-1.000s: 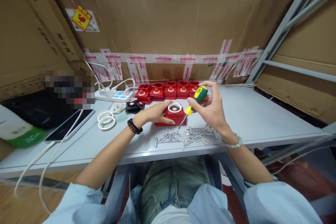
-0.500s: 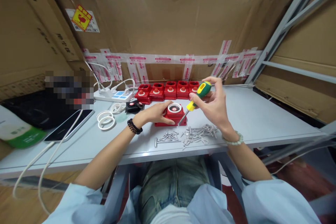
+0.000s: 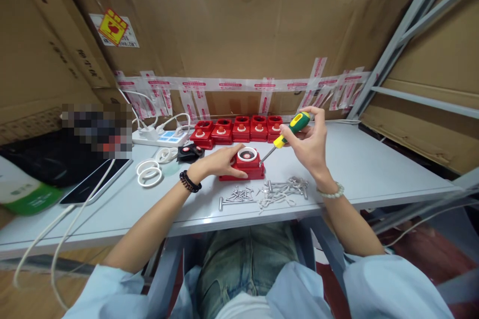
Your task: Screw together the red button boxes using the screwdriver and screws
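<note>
My left hand (image 3: 224, 161) grips the left side of a red plastic housing (image 3: 250, 173) on the table. On top of that housing sits a white ring (image 3: 247, 154) around a dark round piece. Between the fingers of my right hand (image 3: 309, 142) is a green and yellow screwdriver (image 3: 295, 123), slanted down to the left. Its tip meets the right side of the housing, where a small silvery bit shows, perhaps a screw. Loose screws (image 3: 239, 194) and a pile of metal rods and clips (image 3: 282, 193) lie just in front.
Several red housings (image 3: 241, 129) stand in a row at the back. Left of my hand are white rings (image 3: 149, 177), black parts (image 3: 190, 152) and a power strip (image 3: 160, 135). A phone (image 3: 95, 179) with a cable lies farther left. A cardboard wall (image 3: 232, 25) closes the back.
The screwdriver has risen from the screws, and its tip has moved up to the housing's right side. My right hand shifted up and right with it. My left hand stays on the housing.
</note>
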